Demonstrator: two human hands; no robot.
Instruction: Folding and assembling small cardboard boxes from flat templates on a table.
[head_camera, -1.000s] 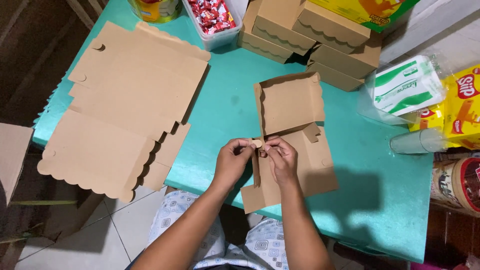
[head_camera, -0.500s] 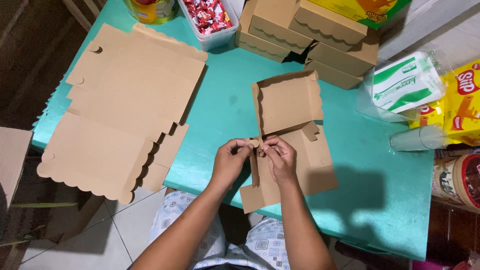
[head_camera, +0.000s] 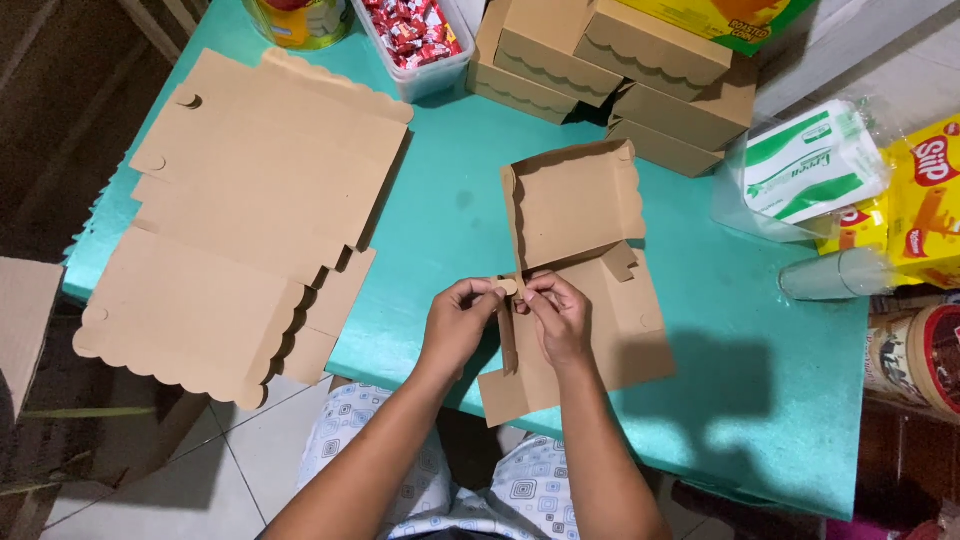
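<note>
A teal table (head_camera: 440, 215) fills the frame. At its centre, the left hand (head_camera: 458, 325) and right hand (head_camera: 560, 320) pinch a round tab on the half-folded brown box (head_camera: 580, 260), steadying its corner. Flat box blanks (head_camera: 250, 200) lie upper left; a clear tub (head_camera: 420, 40) above holds red sweets.

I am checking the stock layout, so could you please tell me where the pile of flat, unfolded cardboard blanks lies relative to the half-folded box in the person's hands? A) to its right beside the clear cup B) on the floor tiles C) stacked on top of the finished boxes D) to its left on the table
D: the flat cardboard blanks lie spread on the teal table, left of the half-folded box that the left hand and right hand pinch.
</note>
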